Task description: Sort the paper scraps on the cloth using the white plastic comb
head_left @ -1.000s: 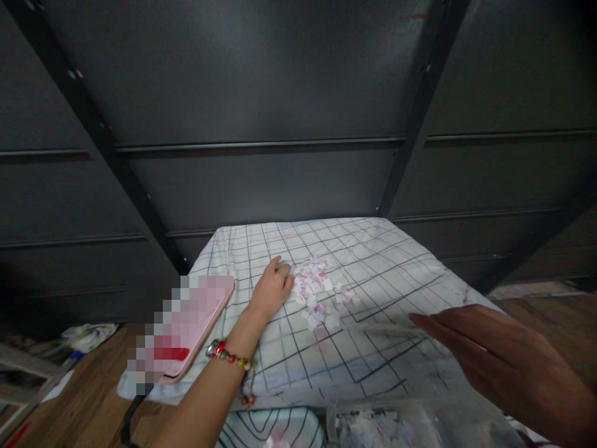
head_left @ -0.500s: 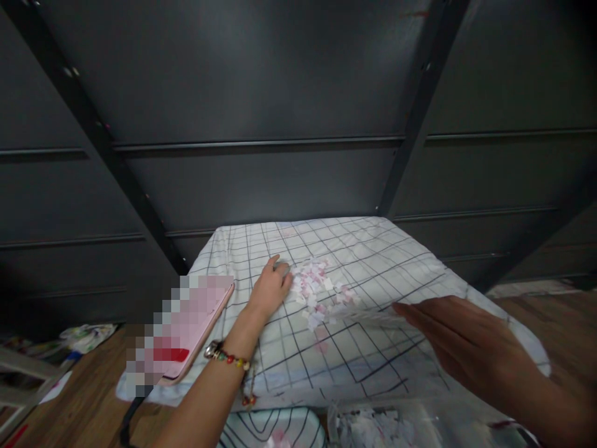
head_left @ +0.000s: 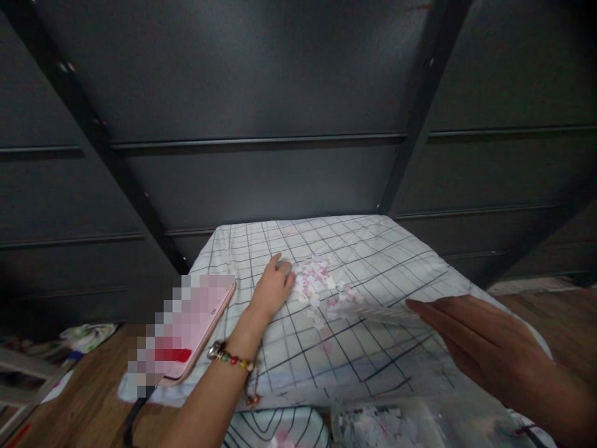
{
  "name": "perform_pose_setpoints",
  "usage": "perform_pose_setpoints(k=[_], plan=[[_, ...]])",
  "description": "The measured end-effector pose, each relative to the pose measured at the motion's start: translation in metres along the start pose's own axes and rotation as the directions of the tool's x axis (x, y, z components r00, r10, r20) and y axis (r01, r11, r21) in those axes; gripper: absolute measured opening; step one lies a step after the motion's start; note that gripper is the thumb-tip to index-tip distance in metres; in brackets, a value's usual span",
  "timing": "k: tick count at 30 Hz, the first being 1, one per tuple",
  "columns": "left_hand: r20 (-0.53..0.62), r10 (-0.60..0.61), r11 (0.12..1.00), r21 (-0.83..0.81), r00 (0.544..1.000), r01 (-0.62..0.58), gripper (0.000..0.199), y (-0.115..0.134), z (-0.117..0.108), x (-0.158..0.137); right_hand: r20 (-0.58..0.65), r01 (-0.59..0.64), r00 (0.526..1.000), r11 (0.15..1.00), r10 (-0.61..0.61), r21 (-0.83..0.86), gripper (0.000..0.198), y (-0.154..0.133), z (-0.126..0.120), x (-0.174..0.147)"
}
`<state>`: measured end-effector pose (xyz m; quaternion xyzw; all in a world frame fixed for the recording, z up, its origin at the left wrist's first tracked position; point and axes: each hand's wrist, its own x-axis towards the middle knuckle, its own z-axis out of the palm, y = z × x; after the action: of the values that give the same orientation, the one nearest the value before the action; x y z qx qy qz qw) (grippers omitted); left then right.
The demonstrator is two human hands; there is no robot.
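- Since a second ago the right hand [head_left: 485,348] has slid a little toward the paper pile with its clear sheet, while the left hand [head_left: 273,289] has stayed put at the pile's left edge.
- Far left, a pink rectangular phone [head_left: 196,326] lies flat on the near left corner of the white pillow with a dark grid print [head_left: 373,249]; its face is blurred out. Wooden floor [head_left: 79,398] shows beside the pillow.
- Left hand rests palm down on the pillow, fingers [head_left: 280,274] loosely together and curved, tips touching the left edge of the pile; a beaded bracelet [head_left: 231,358] circles that wrist. It grips nothing.
- Middle: the small heap of white and pink paper scraps [head_left: 317,283] sits on the pillow's centre, a few bits scattered toward the right.
- Judged by looks, the scraps are feather-light, thin and loose; they would scatter at a brush or a breath, and the soft pillow gives under pressure. Better swept or scooped from the sides than pinched one by one.
- Right hand is flat, fingers straight and pressed together, lying along a thin clear plastic sheet [head_left: 373,311] whose far edge points at the scraps; whether the thumb clamps it from below is hidden.
- Bottom right, a clear plastic bag [head_left: 387,426] holds more such scraps.
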<state>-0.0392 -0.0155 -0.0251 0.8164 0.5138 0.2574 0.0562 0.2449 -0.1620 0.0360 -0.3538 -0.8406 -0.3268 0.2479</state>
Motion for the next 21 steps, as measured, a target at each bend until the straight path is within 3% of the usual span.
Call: perform_pose_setpoints(k=[6, 13, 21], plan=[[0.004, -0.017, 1.0, 0.0, 1.0, 0.017, 0.024, -0.004, -0.001, -0.002, 0.038, -0.011, 0.999, 1.0, 0.012, -0.02, 0.036, 0.002, 0.004, -0.002], [-0.033, -0.007, 1.0, -0.012, 0.999, 0.006, 0.023, -0.006, 0.002, -0.001, -0.007, -0.034, 0.999, 0.996, 0.034, -0.078, 0.035, 0.014, -0.006, -0.009], [-0.044, 0.014, 1.0, 0.0, 0.999, -0.014, 0.024, -0.008, 0.004, 0.001, 0.034, 0.038, 0.999, 0.993, -0.035, -0.112, 0.037, 0.006, 0.004, 0.022]])
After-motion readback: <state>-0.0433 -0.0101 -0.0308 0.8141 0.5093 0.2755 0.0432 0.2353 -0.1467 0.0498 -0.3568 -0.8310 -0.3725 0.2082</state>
